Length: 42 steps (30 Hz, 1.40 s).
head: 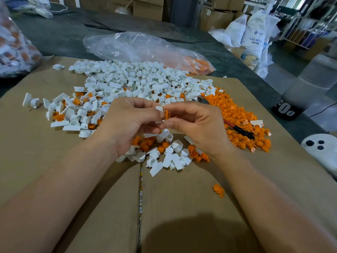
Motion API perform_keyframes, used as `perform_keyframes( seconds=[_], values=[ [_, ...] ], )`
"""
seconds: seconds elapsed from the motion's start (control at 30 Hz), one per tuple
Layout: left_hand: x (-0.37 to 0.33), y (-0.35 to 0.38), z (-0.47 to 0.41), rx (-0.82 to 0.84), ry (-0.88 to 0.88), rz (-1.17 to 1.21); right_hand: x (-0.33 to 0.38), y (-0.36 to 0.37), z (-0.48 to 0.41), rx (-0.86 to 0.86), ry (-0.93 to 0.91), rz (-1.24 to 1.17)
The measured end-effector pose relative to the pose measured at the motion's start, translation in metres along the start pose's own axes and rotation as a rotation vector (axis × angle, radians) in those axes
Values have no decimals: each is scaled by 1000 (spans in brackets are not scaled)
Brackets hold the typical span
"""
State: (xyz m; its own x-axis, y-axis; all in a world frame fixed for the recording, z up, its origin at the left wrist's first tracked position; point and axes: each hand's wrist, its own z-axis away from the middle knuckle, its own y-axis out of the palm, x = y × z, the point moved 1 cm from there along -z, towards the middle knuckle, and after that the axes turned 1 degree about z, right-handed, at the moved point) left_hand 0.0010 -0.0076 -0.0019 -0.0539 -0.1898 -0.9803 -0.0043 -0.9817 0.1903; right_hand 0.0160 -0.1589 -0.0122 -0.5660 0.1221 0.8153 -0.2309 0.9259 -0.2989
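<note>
Both hands meet above the middle of a flattened cardboard sheet [73, 179]. My left hand [127, 123] pinches a small white plastic piece [159, 109] between thumb and fingers. My right hand [193, 121] pinches a small orange plastic piece [166, 114] against that white piece. A large heap of white plastic pieces [138, 79] lies behind the hands. An orange pile of pieces [242, 121] spreads to the right. Mixed white and orange pieces [169, 152] lie under my wrists.
A tool with a red and black handle [238, 129] lies on the orange pile. A clear plastic bag [138, 46] with orange pieces lies behind the heap; another bag [12, 46] sits far left. A white device [322, 150] rests at the right edge. One orange piece [218, 190] lies alone.
</note>
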Motion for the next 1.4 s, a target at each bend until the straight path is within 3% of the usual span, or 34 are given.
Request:
perform_keyframes(
  seconds=[0.23, 0.6, 0.97, 1.4],
  values=[
    [1, 0, 0, 22, -37, 18, -1, 1, -1, 9, -54, 40],
    [0, -1, 1, 25, -9, 23, 0, -6, -2, 12, 115, -93],
    [1, -3, -1, 53, -90, 55, -2, -3, -3, 20, 148, -107],
    [1, -1, 0, 21, 30, -35, 3, -3, -3, -60, 159, -86]
  ],
)
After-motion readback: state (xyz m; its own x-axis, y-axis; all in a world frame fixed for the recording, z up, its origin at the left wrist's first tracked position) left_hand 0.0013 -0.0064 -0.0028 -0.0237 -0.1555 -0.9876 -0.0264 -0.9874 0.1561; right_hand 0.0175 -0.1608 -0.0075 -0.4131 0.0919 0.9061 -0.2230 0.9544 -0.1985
